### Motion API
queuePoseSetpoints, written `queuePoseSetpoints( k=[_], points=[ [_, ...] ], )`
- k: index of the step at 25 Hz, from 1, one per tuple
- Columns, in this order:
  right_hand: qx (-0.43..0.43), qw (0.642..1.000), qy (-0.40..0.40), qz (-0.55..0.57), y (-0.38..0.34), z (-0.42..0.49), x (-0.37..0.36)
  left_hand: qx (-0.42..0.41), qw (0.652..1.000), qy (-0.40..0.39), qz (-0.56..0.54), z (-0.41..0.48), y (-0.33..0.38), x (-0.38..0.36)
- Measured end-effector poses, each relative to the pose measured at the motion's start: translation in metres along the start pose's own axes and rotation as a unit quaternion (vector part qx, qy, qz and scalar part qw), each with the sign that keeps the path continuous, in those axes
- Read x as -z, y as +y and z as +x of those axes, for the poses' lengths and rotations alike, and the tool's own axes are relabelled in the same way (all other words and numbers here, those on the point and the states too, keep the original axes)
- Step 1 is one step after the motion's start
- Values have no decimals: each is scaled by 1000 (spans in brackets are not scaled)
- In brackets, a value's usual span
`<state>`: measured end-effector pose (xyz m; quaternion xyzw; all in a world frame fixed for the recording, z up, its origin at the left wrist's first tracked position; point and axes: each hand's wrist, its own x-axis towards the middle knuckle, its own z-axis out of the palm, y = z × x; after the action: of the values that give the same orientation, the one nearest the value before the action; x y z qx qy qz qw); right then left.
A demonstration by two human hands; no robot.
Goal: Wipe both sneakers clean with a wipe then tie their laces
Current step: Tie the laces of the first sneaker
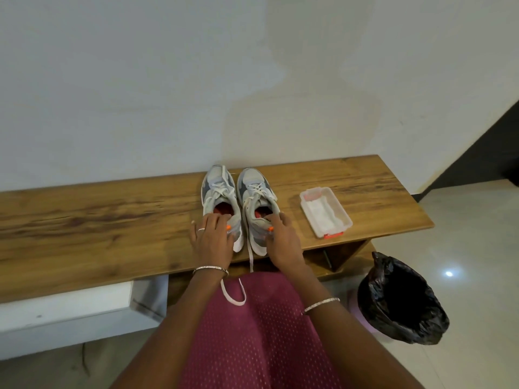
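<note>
Two grey and white sneakers stand side by side on the wooden bench (pixel 84 220), toes toward the wall. My left hand (pixel 210 237) grips the heel of the left sneaker (pixel 219 192), fingers curled over its collar. My right hand (pixel 280 240) grips the heel of the right sneaker (pixel 255 192) the same way. Both sneakers' laces are loose; one white lace (pixel 234 293) hangs over the bench's front edge onto my lap. An open clear plastic box (pixel 341 213) holding white wipes (pixel 320 213) sits right of the sneakers.
A bin lined with a black bag (pixel 401 301) stands on the tiled floor at the bench's right end. A white wall rises right behind the bench. A white ledge (pixel 70 313) lies below the bench at the left.
</note>
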<state>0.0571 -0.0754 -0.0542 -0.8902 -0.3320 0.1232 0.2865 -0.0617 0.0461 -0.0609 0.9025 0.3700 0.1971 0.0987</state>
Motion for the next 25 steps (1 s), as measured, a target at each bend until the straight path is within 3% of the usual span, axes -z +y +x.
queuePoseSetpoints(
  k=[9, 15, 18, 22, 25],
  points=[
    [-1, 1000, 15, -25, 4, -32, -2, -44, 996, 52, 62, -26, -26, 5],
    [21, 1000, 0, -15, 1, -71, 4, -8, 998, 5, 65, -43, -33, 20],
    [23, 998, -29, 46, 1, -69, 21, 0, 1000, 4, 3, -41, -19, 31],
    [-12, 993, 75, 89, 6, -32, 47, -10, 977, 18, -210, -28, 22, 34],
    [14, 991, 98, 87, 7, 11, 47, 30, 961, -35, -273, -14, 47, 15]
  ],
)
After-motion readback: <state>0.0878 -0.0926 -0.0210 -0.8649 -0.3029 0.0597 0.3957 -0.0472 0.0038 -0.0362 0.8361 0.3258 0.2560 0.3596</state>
